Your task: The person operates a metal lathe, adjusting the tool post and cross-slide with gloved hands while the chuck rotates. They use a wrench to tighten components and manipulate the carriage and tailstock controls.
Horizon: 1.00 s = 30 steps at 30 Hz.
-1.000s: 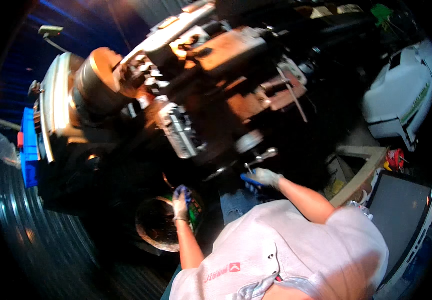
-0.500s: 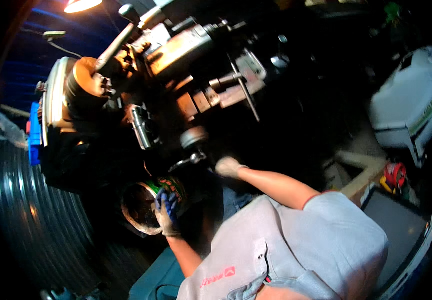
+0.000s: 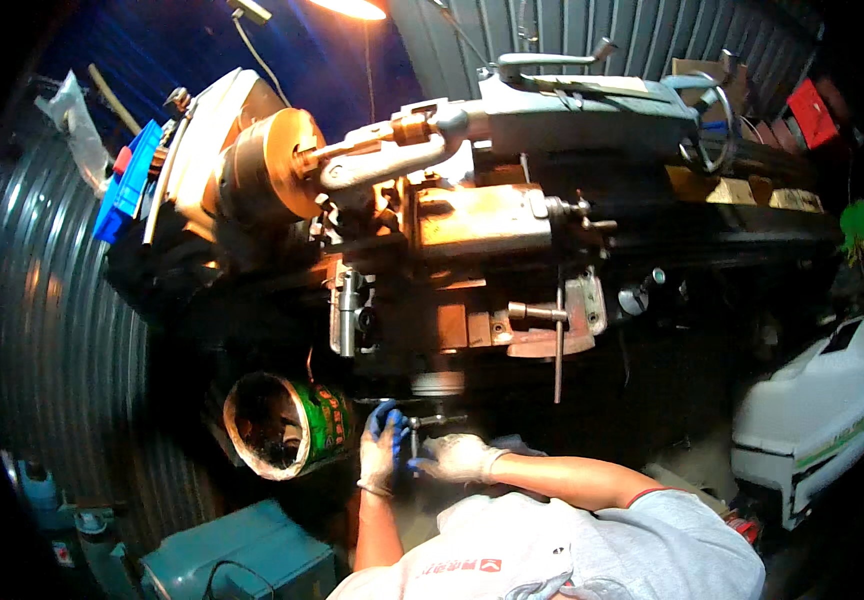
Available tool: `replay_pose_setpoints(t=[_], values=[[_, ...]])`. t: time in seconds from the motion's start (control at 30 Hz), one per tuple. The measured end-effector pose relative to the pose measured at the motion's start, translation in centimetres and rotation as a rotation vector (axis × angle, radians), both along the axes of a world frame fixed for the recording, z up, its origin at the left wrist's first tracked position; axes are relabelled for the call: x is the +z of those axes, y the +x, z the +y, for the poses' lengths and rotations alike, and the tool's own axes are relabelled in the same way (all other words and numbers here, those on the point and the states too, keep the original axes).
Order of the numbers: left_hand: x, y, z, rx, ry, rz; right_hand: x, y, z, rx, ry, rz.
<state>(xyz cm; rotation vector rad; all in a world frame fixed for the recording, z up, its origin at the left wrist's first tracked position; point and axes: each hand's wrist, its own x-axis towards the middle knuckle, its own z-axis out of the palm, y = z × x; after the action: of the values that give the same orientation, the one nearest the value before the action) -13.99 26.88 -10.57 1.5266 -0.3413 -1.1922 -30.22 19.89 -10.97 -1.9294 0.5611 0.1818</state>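
Note:
Both my hands wear whitish gloves with blue fingers and are close together in front of the lathe. My left hand point(image 3: 380, 450) points its fingers upward, beside a metal crank handle point(image 3: 437, 420) on the machine's front. I cannot tell whether it touches the handle. My right hand point(image 3: 460, 458) is just to the right, fingers curled toward the left hand; what they hold, if anything, is hidden. The round handwheel hub point(image 3: 438, 384) sits above the handle. Left of my left hand stands a green tin bucket point(image 3: 328, 418), its open mouth tilted toward the left, with dark contents.
The lathe chuck point(image 3: 272, 165), tool slide point(image 3: 482, 215) and tailstock point(image 3: 592, 110) stretch across the far side. A T-shaped clamp handle point(image 3: 558, 350) juts toward me. A teal metal housing point(image 3: 237, 555) stands at lower left, a white machine cover point(image 3: 822, 410) at right.
My left hand has left the bucket's rim and moved right, to the crank handle. My right hand is now near it. The view has turned and the whole lathe shows.

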Motion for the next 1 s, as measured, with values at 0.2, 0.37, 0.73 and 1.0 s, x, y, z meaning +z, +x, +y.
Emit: replay_pose_setpoints(t=[0.2,0.37,0.73,1.0], values=[[1.0,-1.5,-1.7,-0.146,0.158,-0.359,8.3,-9.3,-7.8,-0.099,0.380,-0.033],[4.7,-3.4,-4.2,-0.247,0.276,-0.546,12.1,-17.5,-13.5,-0.669,0.480,-0.006],[10.3,-10.2,-12.2,-0.358,-0.008,-0.785,16.3,-32.4,-27.4,-1.193,0.152,-0.453],[19.8,-21.6,-33.9,-0.533,-0.565,-1.067,18.1,-38.9,-38.5,-1.250,-0.552,-0.813]])
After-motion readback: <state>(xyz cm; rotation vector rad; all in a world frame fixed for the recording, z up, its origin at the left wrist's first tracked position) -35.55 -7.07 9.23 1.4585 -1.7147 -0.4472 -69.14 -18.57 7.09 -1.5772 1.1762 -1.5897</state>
